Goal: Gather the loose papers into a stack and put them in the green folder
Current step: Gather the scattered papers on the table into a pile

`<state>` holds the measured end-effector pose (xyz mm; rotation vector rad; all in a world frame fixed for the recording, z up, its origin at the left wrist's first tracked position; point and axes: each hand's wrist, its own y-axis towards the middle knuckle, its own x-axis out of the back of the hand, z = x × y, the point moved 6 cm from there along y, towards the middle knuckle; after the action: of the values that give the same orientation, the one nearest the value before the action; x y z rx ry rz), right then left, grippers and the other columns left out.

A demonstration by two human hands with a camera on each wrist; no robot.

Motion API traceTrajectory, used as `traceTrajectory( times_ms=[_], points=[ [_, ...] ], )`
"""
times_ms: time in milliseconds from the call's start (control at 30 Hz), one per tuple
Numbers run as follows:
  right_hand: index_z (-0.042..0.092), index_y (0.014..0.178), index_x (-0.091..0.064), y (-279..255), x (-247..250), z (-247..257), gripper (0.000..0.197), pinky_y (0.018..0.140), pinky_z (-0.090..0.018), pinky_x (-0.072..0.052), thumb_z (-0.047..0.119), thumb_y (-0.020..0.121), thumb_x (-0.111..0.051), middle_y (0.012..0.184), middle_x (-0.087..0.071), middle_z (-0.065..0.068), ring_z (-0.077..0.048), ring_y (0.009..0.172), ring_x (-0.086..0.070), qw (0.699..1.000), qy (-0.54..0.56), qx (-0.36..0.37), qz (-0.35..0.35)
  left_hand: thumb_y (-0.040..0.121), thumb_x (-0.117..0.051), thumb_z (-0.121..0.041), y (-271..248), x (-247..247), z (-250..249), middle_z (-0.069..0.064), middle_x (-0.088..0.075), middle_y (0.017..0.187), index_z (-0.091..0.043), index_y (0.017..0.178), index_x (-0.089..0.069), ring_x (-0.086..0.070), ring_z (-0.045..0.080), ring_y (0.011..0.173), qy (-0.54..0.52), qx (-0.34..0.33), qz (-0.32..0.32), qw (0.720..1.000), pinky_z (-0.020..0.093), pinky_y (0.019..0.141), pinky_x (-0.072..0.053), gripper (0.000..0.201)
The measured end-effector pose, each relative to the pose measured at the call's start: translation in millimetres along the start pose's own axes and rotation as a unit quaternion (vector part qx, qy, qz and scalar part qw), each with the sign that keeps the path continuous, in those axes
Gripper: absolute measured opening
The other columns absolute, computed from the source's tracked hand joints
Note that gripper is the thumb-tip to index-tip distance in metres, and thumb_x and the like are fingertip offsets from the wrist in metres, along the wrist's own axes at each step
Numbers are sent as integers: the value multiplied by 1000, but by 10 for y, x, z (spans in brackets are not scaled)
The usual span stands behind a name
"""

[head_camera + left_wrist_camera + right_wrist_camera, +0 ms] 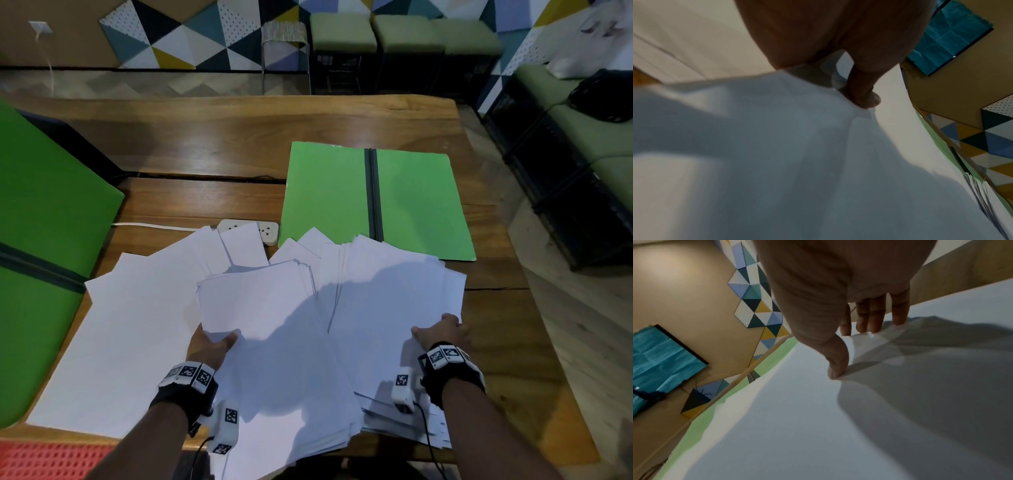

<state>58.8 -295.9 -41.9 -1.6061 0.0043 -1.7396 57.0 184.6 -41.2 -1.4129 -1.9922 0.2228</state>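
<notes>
Loose white papers [144, 329] lie fanned over the near half of the wooden table [222, 137]. My left hand [215, 342] holds a lifted bundle of sheets by its near corner, thumb [865, 95] on top and fingers hidden beneath the papers [777, 162]. My right hand [442, 330] grips the right edge of the spread. Its thumb [835, 368] presses on the papers [838, 434] and its fingers [877, 316] reach over the far edge. The green folder [329, 192] lies open flat behind the papers, with a dark spine down its middle and its near edge partly covered by sheets.
A second green folder [44, 205] lies open at the table's left side, partly under sheets. A white power strip [269, 230] with its cable sits between the folders. Some sheets overhang the near table edge. Stools [342, 34] and a bench [582, 137] stand beyond the table.
</notes>
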Motion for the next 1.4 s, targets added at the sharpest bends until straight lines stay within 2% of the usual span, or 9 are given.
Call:
traceTrajectory(
  times_ms=[267,433,567,667,767,900,1067,1200,1400],
  points=[
    [-1,135,-30,-129,-36,123,84,98,-45,-40,25,71,-77,138,-35,-22,-39,126,-37,999,10,-43,6,77,-76,-5,-32,-5,-18,19,-62,122,-3,124,-55,-57,36,114,-5,2,-3,1000,38,95,-42,51],
    [11,135,-34,-197,-49,148,78,98,-49,-41,26,71,-77,134,-40,-18,-38,122,-42,1000,25,9,7,77,-75,-5,-63,-4,-24,15,-65,109,-8,111,-59,-60,31,101,-9,1,2,1000,37,88,-44,37],
    [9,128,-45,-142,34,139,60,76,-35,-47,17,75,-73,117,-60,-16,-35,103,-58,987,134,81,31,78,-74,-4,-104,-1,-40,9,-62,99,-14,104,-58,-57,26,93,-25,-2,9,1000,36,85,-43,32],
    [12,112,-61,-115,70,137,40,85,-40,-53,13,74,-73,100,-66,-8,-33,103,-63,972,181,138,62,80,-72,-1,-161,-4,-79,9,-61,97,-10,104,-58,-57,25,92,-39,-10,6,999,35,85,-42,29],
    [12,113,-61,-115,126,159,42,85,-42,-54,8,73,-73,100,-67,-7,-32,99,-64,962,196,168,93,80,-72,-4,-163,-3,-68,10,-63,98,-9,105,-59,-58,25,92,-44,-3,5,999,37,87,-44,29],
    [10,113,-59,-36,485,281,43,69,-35,-54,0,73,-74,97,-67,-14,-28,80,-64,948,231,204,83,77,-76,-8,-81,-11,-35,16,-67,111,-3,118,-60,-62,33,105,-36,-7,0,999,45,95,-47,45],
    [1,115,-59,-60,1242,439,43,44,-21,-49,-5,75,-73,94,-65,-16,-24,72,-59,919,295,259,36,77,-75,-3,-77,-66,-8,17,-66,112,-2,119,-60,-62,33,105,-58,-9,4,998,40,92,-47,44],
    [21,101,-64,-156,1626,536,37,53,-27,-56,-7,76,-70,83,-74,3,-11,65,-69,872,374,309,67,79,-70,4,-153,-75,-64,8,-63,105,-4,106,-60,-58,23,99,-71,-11,-6,997,31,89,-42,30],
    [11,109,-62,-371,825,655,45,60,-25,-56,8,66,-78,92,-74,-2,-18,76,-68,855,370,306,193,81,-70,-3,-147,-108,-85,5,-63,100,-9,107,-60,-59,21,98,-62,-20,13,998,22,81,-43,28]
  ],
)
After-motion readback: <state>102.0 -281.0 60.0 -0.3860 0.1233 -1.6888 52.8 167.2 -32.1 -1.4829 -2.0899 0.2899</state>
